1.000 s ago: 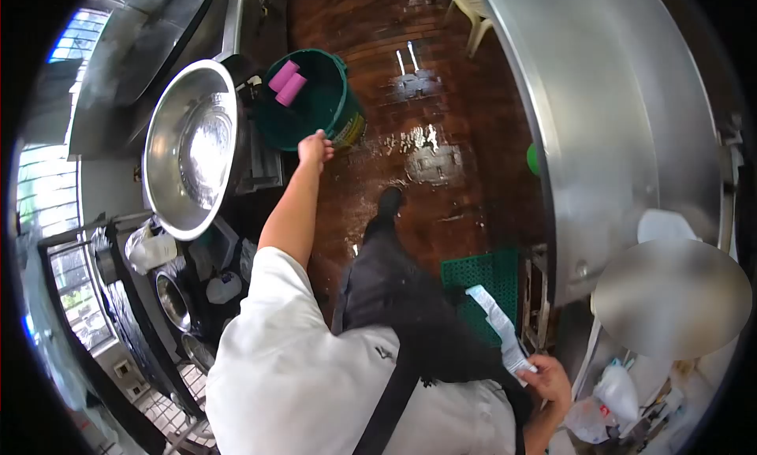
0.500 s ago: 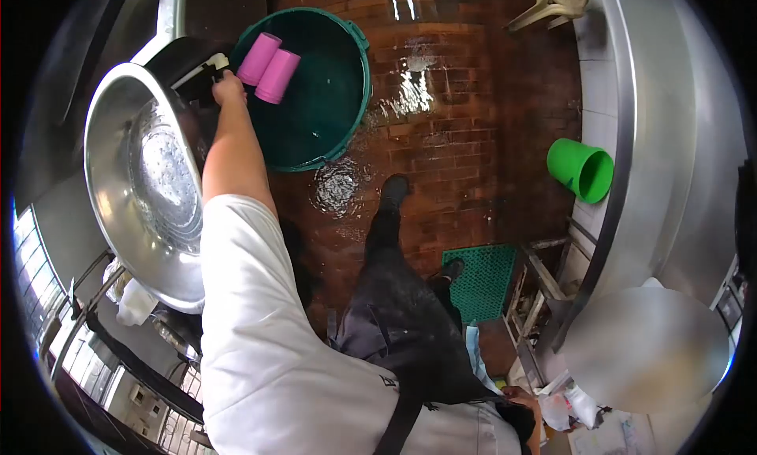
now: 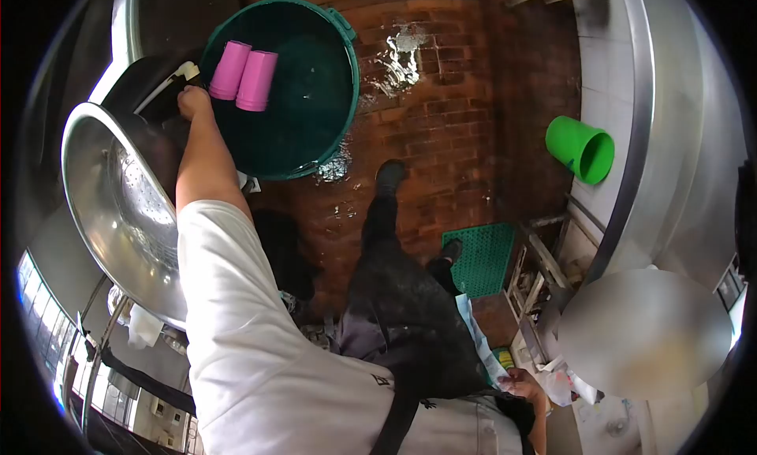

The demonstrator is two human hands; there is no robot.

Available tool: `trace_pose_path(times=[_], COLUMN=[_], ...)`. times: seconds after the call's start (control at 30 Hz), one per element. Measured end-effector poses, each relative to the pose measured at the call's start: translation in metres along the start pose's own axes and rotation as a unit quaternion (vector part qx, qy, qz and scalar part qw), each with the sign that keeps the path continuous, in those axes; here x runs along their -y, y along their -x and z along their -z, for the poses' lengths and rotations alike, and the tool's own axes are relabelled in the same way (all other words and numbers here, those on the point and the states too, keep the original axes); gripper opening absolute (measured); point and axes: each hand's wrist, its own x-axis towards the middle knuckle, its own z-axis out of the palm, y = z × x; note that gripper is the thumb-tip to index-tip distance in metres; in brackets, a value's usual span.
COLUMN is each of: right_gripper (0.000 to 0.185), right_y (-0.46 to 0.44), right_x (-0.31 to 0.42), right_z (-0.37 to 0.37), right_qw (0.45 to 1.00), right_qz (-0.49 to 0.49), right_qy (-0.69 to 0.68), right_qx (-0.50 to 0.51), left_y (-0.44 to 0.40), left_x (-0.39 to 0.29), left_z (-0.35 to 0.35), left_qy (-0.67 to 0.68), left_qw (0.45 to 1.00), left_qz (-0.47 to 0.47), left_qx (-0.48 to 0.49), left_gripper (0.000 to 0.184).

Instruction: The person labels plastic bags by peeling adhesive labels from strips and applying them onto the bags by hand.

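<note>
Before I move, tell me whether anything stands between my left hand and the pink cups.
Only the green tub's rim seems to stand between your left hand, by the white tap, and the pink cups; nothing else visible does.

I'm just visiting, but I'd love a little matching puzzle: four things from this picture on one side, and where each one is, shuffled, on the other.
Things
1. Pink cylinders
2. Bright green bucket
3. Pale strip
4. Left hand

Places
A. In the right hand
B. Inside the large dark green tub
C. At the white fitting beside the tub
D. By the white tiled wall

Right pairs: 1-B, 2-D, 3-A, 4-C
</note>
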Motion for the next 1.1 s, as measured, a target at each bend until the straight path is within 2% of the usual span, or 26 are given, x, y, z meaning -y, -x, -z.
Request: trace_pose_path(times=[0.07, 0.1, 0.17, 0.2, 0.3, 0.4, 0.5, 0.6, 0.7, 0.73, 0.8, 0.83, 0.93, 1.1], right_gripper=[0.026, 0.026, 0.025, 0.025, 0.023, 0.022, 0.024, 0.024, 0.025, 0.026, 0.024, 0.023, 0.018, 0.021], right_y=[-0.003, -0.001, 0.0, 0.002, 0.004, -0.003, -0.006, -0.01, -0.016, -0.02, -0.03, -0.033, -0.036, -0.04], right_x=[-0.004, -0.001, 0.006, 0.012, 0.02, 0.011, 0.033, 0.038, 0.046, 0.041, 0.019, 0.01, -0.002, -0.001], right_z=[0.001, 0.001, 0.001, -0.002, -0.003, 0.002, -0.006, -0.011, -0.015, -0.016, -0.017, -0.015, -0.011, -0.014], right_qw=[1.0, 0.999, 0.994, 0.994, 0.997, 0.998, 0.998, 0.998, 0.999, 0.999, 0.998, 0.997, 0.998, 0.998], right_qz=[0.002, -0.026, -0.081, -0.073, -0.061, -0.063, -0.054, -0.057, -0.038, -0.025, -0.024, -0.023, -0.002, -0.036], right_qy=[0.0, -0.025, -0.074, -0.073, -0.051, 0.002, 0.03, 0.022, -0.018, -0.019, -0.05, -0.066, -0.055, -0.06], right_qx=[-0.002, 0.004, 0.014, 0.015, 0.013, -0.007, -0.02, -0.023, 0.008, 0.014, -0.002, -0.012, -0.015, 0.009], left_y=[0.012, 0.019, 0.019, 0.02, 0.021, 0.01, 0.012, 0.017, -0.002, -0.023, -0.026, -0.025, -0.046, -0.108], left_x=[-0.001, -0.003, 0.003, 0.008, 0.013, 0.018, 0.012, 0.002, 0.015, 0.03, 0.019, 0.011, 0.015, 0.054], left_z=[-0.009, -0.011, -0.01, -0.007, 0.009, 0.031, 0.043, 0.053, 0.033, 0.013, 0.016, 0.018, 0.01, -0.021], left_qy=[0.093, 0.14, 0.119, 0.105, -0.004, -0.135, -0.256, -0.304, -0.167, -0.16, 0.023, 0.117, 0.3, 0.243], left_qw=[0.992, 0.983, 0.987, 0.988, 0.997, 0.979, 0.909, 0.877, 0.965, 0.967, 0.999, 0.982, 0.902, 0.929], left_qz=[0.053, 0.079, 0.022, -0.007, -0.074, -0.144, -0.321, -0.363, -0.202, -0.193, 0.024, 0.132, 0.286, 0.186], left_qx=[-0.063, -0.094, -0.107, -0.113, -0.037, 0.051, -0.07, -0.081, -0.017, -0.055, 0.025, 0.065, 0.123, 0.209], left_gripper=[0.044, 0.042, 0.038, 0.036, 0.034, 0.032, 0.028, 0.025, 0.026, 0.028, 0.028, 0.028, 0.027, 0.025])
